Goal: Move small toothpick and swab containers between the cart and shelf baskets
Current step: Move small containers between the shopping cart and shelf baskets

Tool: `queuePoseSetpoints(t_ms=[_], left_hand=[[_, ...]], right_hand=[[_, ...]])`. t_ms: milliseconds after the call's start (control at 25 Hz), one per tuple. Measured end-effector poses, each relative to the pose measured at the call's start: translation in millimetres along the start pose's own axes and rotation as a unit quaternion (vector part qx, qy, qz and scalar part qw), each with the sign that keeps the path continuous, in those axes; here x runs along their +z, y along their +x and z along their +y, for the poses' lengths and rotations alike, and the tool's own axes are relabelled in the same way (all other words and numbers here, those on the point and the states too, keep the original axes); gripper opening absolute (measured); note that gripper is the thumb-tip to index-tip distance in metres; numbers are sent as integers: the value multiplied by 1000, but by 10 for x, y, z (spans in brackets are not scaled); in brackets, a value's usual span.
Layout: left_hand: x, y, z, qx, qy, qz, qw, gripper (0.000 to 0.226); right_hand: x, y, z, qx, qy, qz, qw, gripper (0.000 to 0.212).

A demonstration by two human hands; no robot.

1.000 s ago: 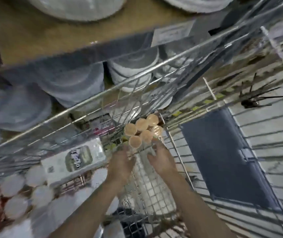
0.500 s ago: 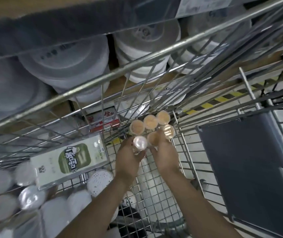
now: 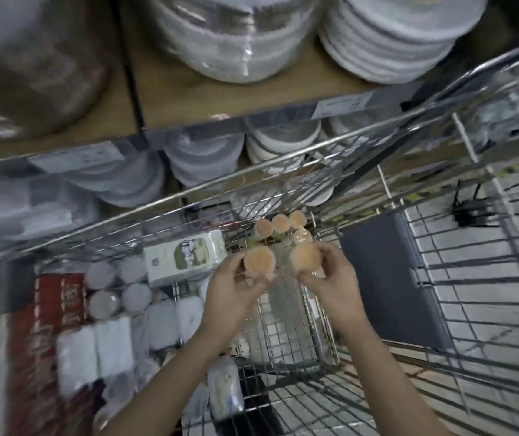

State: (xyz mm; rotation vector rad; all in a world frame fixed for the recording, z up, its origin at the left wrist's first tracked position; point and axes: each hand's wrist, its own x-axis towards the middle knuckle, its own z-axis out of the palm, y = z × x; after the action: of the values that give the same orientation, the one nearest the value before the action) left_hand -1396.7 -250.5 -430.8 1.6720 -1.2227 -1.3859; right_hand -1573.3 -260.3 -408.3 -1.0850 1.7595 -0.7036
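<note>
My left hand (image 3: 233, 294) grips a small round toothpick container (image 3: 259, 260) with a pale orange top, lifted above the wire cart (image 3: 286, 328). My right hand (image 3: 330, 278) grips a second, like container (image 3: 305, 255) beside it. Several more of these orange-topped containers (image 3: 280, 223) stand clustered at the cart's far corner, just beyond my hands. White round-lidded swab containers (image 3: 116, 287) sit in the cart's left section.
A green-and-white box (image 3: 185, 256) lies left of my hands. White wrapped packs (image 3: 94, 354) and a red package (image 3: 47, 325) fill the cart's left. Shelves with stacked white plates (image 3: 387, 36) stand ahead. A grey flap (image 3: 387, 278) hangs at the cart's right.
Both hands have lifted one orange-topped container each out of the cluster and drawn them up and back toward me. The camera has tilted upward to show more of the shelves.
</note>
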Motion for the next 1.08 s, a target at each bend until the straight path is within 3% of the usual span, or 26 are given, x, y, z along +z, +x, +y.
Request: queuePoseSetpoints(t_ms=[200,360,640,1080], left_hand=[[-977,-945,634,6,-79,66,995,37],[-1911,-1789,889,38,-138,121,982,27],[-3661,-3256,712,81,-176,248,949,46],[-5649,-4699,393,130,-170,394,894,39]], right_hand=[[-40,-1018,-991,-62,111,-34,991,48],[384,-1718,-1512,-93,125,-107,982,48],[1752,-3000,-2337,-164,111,-220,955,43],[3629,-4397,-3382,-249,97,-366,891,40]])
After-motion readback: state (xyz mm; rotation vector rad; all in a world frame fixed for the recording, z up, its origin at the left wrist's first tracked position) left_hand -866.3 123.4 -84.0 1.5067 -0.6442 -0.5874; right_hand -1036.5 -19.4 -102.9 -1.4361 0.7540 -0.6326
